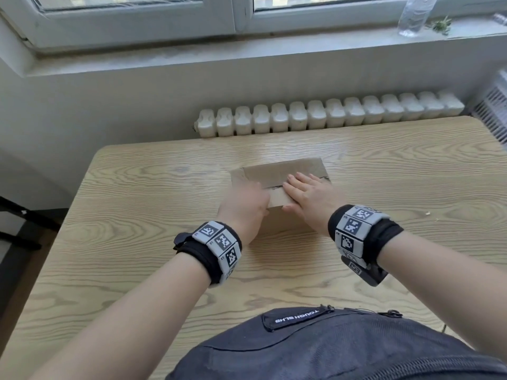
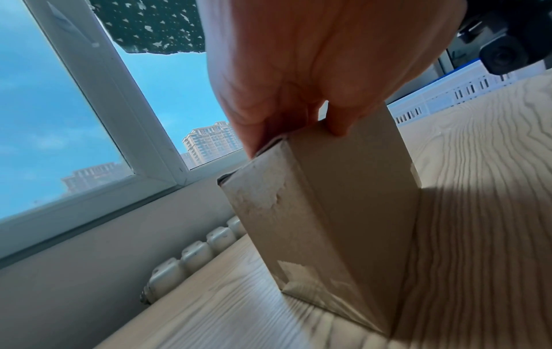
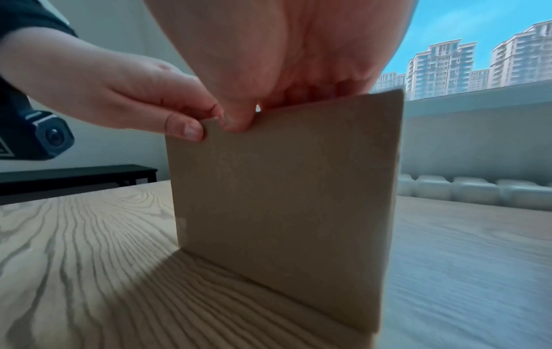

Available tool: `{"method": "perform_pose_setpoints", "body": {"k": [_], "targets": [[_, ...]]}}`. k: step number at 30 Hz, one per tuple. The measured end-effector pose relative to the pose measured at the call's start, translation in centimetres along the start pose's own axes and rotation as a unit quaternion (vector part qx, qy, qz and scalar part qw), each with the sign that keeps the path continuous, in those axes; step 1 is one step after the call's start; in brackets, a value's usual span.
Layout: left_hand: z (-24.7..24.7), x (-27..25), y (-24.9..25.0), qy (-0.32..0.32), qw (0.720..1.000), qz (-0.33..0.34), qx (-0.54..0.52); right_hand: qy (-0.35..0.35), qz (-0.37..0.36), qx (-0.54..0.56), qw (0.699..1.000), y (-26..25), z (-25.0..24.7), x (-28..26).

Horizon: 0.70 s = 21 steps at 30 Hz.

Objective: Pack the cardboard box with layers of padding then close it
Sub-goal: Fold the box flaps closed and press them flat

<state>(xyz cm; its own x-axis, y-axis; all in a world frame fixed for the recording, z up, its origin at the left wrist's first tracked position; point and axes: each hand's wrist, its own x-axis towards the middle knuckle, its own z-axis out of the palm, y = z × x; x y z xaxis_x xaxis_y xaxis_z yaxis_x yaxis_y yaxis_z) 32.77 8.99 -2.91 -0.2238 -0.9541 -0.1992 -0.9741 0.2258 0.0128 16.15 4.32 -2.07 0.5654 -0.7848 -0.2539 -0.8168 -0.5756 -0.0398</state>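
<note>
A small brown cardboard box stands on the wooden table, its top flaps folded down with a seam across the middle. My left hand grips the box's left front corner, fingers on top and thumb against the front face. My right hand lies flat on the top flaps with straight fingers, its thumb over the front edge. The left wrist view shows the box from its left end, the right wrist view its front face. No padding is in sight; the inside is hidden.
A white radiator runs behind the table under the window sill, where a plastic bottle stands. A dark bag sits at my waist. A white slotted crate is off to the right, a black bench to the left.
</note>
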Motion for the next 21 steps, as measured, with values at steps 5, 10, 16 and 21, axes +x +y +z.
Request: {"method": "perform_pose_setpoints", "body": {"k": [5, 10, 16, 21], "targets": [[0.6, 1.0, -0.6, -0.003, 1.000, -0.002, 0.007, 0.019, -0.005, -0.013, 1.000, 0.8, 1.1, 0.4], [0.9, 2.3, -1.1, -0.004, 0.999, -0.018, 0.032, 0.030, 0.003, -0.024, 0.999, 0.8, 1.2, 1.5], [0.3, 5.8, -2.3, -0.015, 0.999, -0.041, 0.025, 0.034, 0.021, -0.023, 0.999, 1.9, 0.4, 5.0], [-0.3, 8.6, -3.6, -0.013, 0.999, -0.045, 0.027, 0.037, 0.026, -0.022, 0.999, 3.1, -0.2, 8.1]]}}
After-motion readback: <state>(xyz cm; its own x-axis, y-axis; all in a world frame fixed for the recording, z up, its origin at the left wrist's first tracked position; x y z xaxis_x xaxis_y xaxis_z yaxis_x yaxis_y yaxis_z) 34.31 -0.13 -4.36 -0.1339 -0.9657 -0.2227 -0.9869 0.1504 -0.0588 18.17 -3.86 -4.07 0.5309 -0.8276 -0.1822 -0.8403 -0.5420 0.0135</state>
